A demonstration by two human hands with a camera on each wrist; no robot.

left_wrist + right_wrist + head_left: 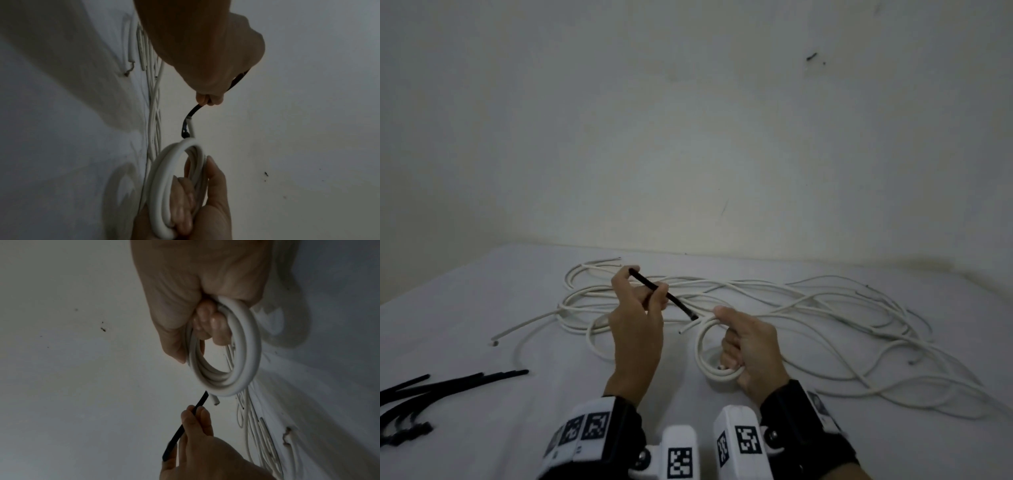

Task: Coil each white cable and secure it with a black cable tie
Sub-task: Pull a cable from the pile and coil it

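Observation:
My right hand grips a small coil of white cable upright just above the table; its fingers pass through the ring. A short free cable end sticks out at the coil's top left. My left hand pinches a black cable tie between thumb and fingers. The tie slants down to the right, and its tip lies next to that free end at the coil's top. In the right wrist view the tie reaches up toward the coil from the left hand.
Several loose white cables sprawl across the white table behind and to the right of my hands. A bunch of spare black ties lies at the near left. A plain wall rises behind the table.

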